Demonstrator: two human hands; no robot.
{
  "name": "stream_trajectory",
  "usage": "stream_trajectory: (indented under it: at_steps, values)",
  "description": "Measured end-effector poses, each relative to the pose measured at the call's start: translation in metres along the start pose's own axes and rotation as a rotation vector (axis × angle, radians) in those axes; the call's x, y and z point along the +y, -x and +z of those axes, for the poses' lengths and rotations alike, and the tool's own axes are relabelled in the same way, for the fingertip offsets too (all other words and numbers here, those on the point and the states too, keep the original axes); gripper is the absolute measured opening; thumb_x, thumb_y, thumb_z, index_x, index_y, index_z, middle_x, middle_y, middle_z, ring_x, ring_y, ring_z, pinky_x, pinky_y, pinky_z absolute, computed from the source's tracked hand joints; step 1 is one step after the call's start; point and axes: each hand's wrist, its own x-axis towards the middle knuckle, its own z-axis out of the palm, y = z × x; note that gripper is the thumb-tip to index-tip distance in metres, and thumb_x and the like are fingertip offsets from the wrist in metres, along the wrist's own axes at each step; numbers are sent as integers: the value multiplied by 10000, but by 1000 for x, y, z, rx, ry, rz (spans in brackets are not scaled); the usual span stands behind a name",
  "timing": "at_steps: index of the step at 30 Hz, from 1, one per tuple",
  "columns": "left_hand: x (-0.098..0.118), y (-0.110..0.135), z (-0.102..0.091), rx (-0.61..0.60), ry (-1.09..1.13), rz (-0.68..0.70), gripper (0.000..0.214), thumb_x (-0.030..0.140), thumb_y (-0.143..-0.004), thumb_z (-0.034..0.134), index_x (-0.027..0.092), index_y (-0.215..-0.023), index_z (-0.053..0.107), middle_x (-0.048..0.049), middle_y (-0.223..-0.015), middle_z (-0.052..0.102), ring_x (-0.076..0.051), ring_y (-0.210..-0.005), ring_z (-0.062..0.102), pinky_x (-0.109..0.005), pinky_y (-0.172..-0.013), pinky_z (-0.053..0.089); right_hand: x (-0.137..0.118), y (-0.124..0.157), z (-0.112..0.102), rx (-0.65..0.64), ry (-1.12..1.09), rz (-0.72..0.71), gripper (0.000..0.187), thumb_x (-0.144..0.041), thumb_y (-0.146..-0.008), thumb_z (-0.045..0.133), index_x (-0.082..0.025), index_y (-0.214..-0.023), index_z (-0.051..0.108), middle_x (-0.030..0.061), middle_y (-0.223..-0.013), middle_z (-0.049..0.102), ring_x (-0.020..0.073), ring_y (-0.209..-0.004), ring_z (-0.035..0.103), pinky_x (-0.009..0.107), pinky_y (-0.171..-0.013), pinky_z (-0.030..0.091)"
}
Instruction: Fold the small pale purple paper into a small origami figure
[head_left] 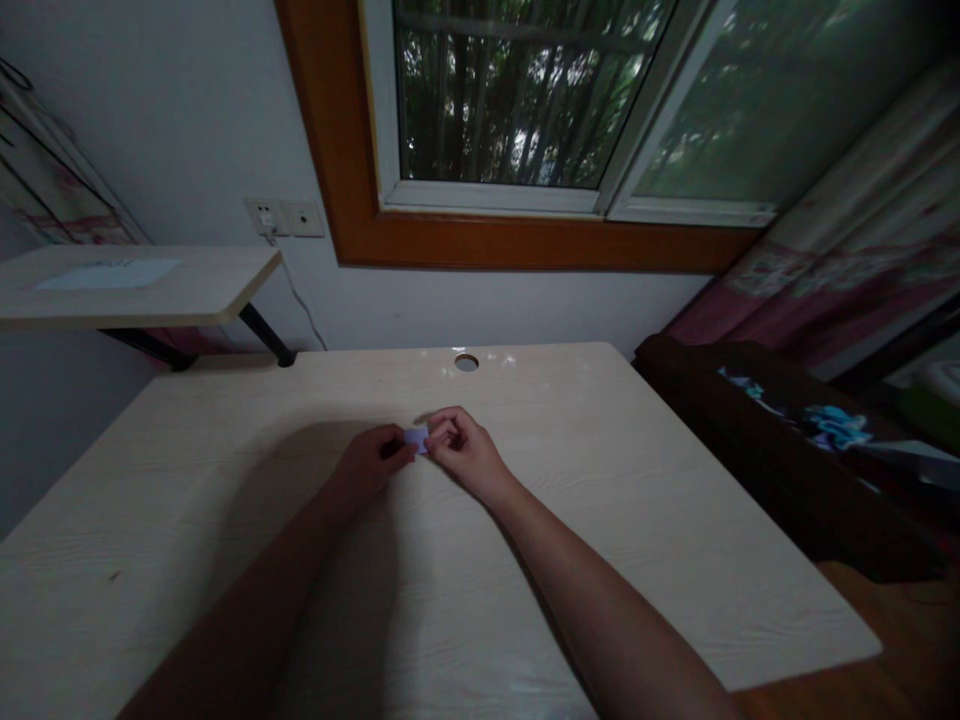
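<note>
A small pale lilac piece point(416, 439), which looks like folded paper, is pinched between my two hands over the middle of the desk. My left hand point(369, 462) grips its left side, with thumb and fingers closed on it. On the other side my right hand point(466, 452) holds the right edge between thumb and fingertips, the remaining fingers curled. Both hands are low, close to the desk surface point(600, 560). The fingers cover parts of the piece, so its full shape is hidden.
A raised shelf point(225, 285) with a paper sheet point(112, 273) stands at the back left on black legs. A round cable hole point(466, 362) lies near the desk's back edge. To the right is a dark bench point(750, 440) with a blue crumpled item point(836, 425).
</note>
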Motion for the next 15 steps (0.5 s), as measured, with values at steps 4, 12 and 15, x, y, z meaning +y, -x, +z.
stream_trajectory:
  at_steps: [4,12,15]
  values:
    - [0,0,1,13,-36,-6,261,408,-807,600,161,-725,622,27,-621,546,-122,-587,461,-232,-569,332,-2,1,1,0,6,-10,271,-256,-785,699,-218,-1024,578,-29,-733,624,108,-604,545,239,-589,411]
    - [4,0,-1,27,28,-20,253,406,-803,606,165,-737,646,7,-663,620,-144,-634,534,-242,-609,383,-6,0,1,51,-9,-8,257,-246,-784,687,-213,-1015,578,-28,-734,606,112,-610,535,242,-598,414]
    - [5,1,-2,39,106,-40,235,391,-805,611,166,-767,664,-12,-717,670,-160,-685,586,-255,-662,424,-5,-1,0,78,-28,-5,253,-245,-784,679,-221,-1015,579,-25,-743,614,119,-620,546,244,-603,421]
